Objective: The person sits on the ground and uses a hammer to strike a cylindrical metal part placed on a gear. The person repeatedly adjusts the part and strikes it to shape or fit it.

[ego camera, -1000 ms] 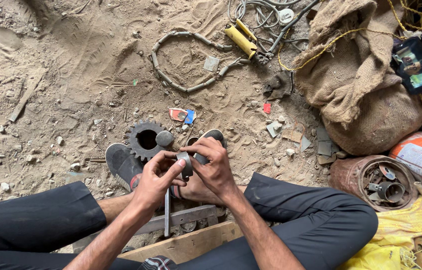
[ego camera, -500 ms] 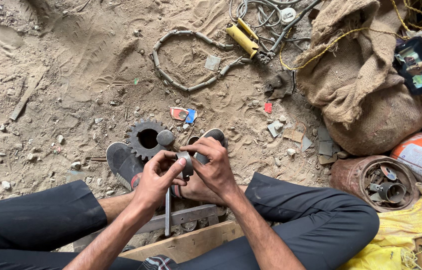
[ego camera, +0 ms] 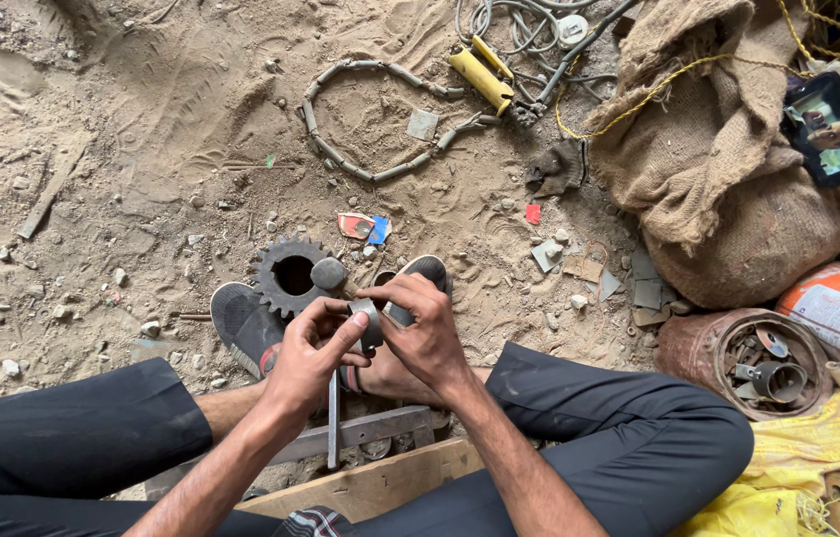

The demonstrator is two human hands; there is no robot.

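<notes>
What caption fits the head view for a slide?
Seated on sandy ground, both hands, left and right, hold a small metal ring above a toothed gear.

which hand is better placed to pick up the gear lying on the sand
Left, probably. The left hand sits just below the gear, while the right hand lies farther off. Both grip the small metal ring, so one must let go.

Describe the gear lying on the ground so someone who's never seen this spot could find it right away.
Start at the big burlap sack on the right, then look left across the sandy ground to the person's hands, left hand and right hand. Just above the left hand, beside a grey shoe, lies the gear. It is dark and round with a toothed rim and a large centre hole, unlike anything near it.
</notes>
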